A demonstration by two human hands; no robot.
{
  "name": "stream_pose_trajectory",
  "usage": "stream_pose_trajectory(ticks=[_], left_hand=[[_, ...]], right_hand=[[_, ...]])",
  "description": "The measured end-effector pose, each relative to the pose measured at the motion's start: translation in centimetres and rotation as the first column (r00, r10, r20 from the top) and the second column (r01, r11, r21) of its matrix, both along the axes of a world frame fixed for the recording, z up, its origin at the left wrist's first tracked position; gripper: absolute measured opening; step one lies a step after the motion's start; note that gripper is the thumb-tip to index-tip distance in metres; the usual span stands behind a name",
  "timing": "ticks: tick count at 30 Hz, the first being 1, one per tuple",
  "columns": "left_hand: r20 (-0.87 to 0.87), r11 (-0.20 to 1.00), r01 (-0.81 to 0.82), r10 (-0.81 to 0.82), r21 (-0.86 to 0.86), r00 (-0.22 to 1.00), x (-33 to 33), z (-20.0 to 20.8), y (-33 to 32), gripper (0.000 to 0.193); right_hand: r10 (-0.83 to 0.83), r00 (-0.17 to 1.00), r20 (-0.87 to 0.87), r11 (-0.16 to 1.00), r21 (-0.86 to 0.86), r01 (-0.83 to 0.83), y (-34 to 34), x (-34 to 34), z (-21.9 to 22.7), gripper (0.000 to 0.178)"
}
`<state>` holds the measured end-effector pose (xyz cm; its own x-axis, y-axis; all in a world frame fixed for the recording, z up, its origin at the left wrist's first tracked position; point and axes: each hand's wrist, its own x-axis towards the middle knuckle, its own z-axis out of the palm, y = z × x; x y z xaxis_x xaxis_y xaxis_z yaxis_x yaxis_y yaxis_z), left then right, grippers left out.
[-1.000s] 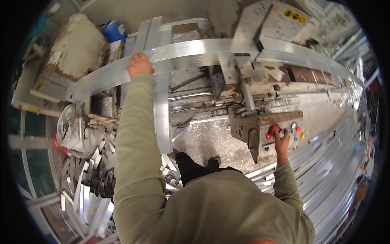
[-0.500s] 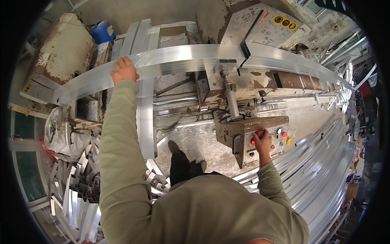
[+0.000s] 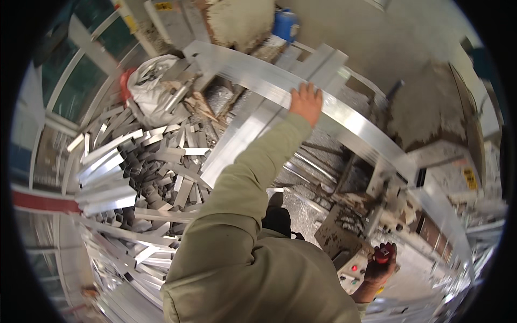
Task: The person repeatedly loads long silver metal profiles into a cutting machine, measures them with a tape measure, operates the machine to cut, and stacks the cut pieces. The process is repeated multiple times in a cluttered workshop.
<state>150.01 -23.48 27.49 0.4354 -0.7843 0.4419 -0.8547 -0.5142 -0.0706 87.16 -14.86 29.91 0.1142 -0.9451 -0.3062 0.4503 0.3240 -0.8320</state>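
Note:
A long silver aluminium profile (image 3: 355, 121) lies across the saw machine, running from upper left to lower right. My left hand (image 3: 306, 105) is closed over it, fingers on top and pointing to the far side. In my right hand (image 3: 379, 269) is a small red object shaped like a tape measure (image 3: 383, 253), its kind not certain. That hand is just above the control panel (image 3: 353, 266), which has red and green buttons. Under the long profile, wide aluminium bars (image 3: 245, 134) lie crosswise.
Short aluminium offcuts (image 3: 167, 177) form a heap at the left, beside a white sack (image 3: 153, 89). A blue plastic drum (image 3: 285, 24) stands behind the machine. Worn saw housings (image 3: 439, 161) flank the profile. Glazed frames (image 3: 75, 91) line the far left.
The view has turned leftward, bringing more of the offcut heap in. My right hand has come up from the panel with the red object. My left hand stays on the profile.

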Motion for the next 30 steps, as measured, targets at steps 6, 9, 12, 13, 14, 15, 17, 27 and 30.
stream_pose_trajectory(ticks=[6, 9, 12, 13, 14, 15, 17, 27, 30], left_hand=[[-0.322, 0.847, 0.169, -0.367, -0.504, 0.873, -0.5, 2.3, 7.3, 0.099], [-0.676, 0.561, -0.466, -0.247, -0.684, 0.695, -0.4, -1.8, 8.1, 0.094], [-0.799, 0.137, -0.845, -0.43, -0.518, 0.42, 2.7, -5.4, 6.2, 0.091], [-0.765, 0.195, -0.745, -0.271, -0.638, 0.584, 4.5, -5.8, 6.8, 0.088], [-0.676, 0.277, -0.629, -0.121, -0.726, 0.727, 7.2, -5.7, 7.9, 0.086], [-0.623, 0.302, -0.585, -0.038, -0.753, 0.782, 10.6, -4.6, 8.9, 0.084], [-0.466, 0.365, -0.515, 0.219, -0.776, 0.857, 19.1, -1.6, 12.1, 0.078], [-0.599, 0.628, -0.702, 0.433, -0.336, 0.674, 39.1, 3.5, 20.4, 0.056], [-0.567, 0.461, -0.676, 0.371, -0.575, 0.735, 38.6, 4.1, 20.8, 0.052]], right_hand=[[0.241, 0.971, 0.0, 0.97, 0.033, -0.241, -4.9, 11.1, 0.6, 0.061], [0.294, 0.955, -0.044, 0.955, 0.06, -0.291, -4.8, 16.7, 3.3, 0.059], [0.371, 0.917, -0.147, 0.929, 0.065, -0.365, -5.1, 18.5, 3.8, 0.058], [0.282, 0.941, -0.185, 0.959, 0.094, -0.268, -4.9, 19.3, 3.7, 0.059], [0.305, 0.932, -0.197, 0.952, 0.083, -0.294, -4.6, 19.8, 4.1, 0.059], [0.329, 0.921, -0.207, 0.944, 0.071, -0.321, -4.4, 20.3, 4.8, 0.059], [0.382, 0.898, -0.219, 0.924, 0.07, -0.376, -4.2, 20.9, 6.2, 0.06], [0.377, 0.894, -0.243, 0.926, 0.125, -0.357, -5.9, 22.1, 4.3, 0.064], [0.406, 0.888, -0.214, 0.911, 0.169, -0.376, -6.2, 23.0, 4.5, 0.063]])
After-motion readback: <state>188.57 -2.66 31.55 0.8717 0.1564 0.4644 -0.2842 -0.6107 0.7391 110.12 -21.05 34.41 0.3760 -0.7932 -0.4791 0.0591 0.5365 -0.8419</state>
